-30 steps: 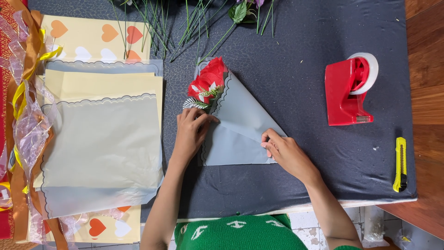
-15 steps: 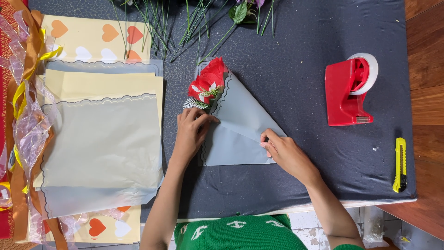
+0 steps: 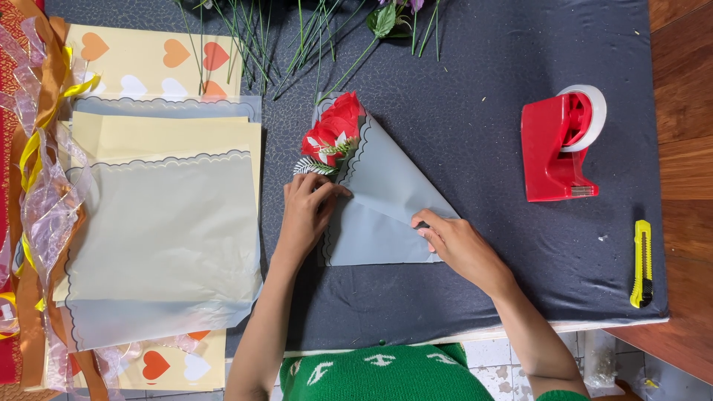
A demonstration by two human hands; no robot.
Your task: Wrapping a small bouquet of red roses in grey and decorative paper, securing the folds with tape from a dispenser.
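— Grey and cream wrapping sheets [image 3: 160, 223] lie stacked at your far left, ribbons [image 3: 37, 171] beside them.

— And my hands?

— Your left hand [image 3: 306, 212] presses flat on the grey paper [image 3: 379, 200] folded around the red rose [image 3: 334, 130]; your right hand [image 3: 457, 245] pinches its lower right edge. Further right stand a red tape dispenser [image 3: 553, 152] and a yellow cutter [image 3: 642, 263].

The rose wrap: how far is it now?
Done: the rose lies inside the grey paper, one side folded over. In hand: the left hand presses the fold and the right hand holds the edge. Left: no tape from the dispenser shows, and the ribbons lie unused.
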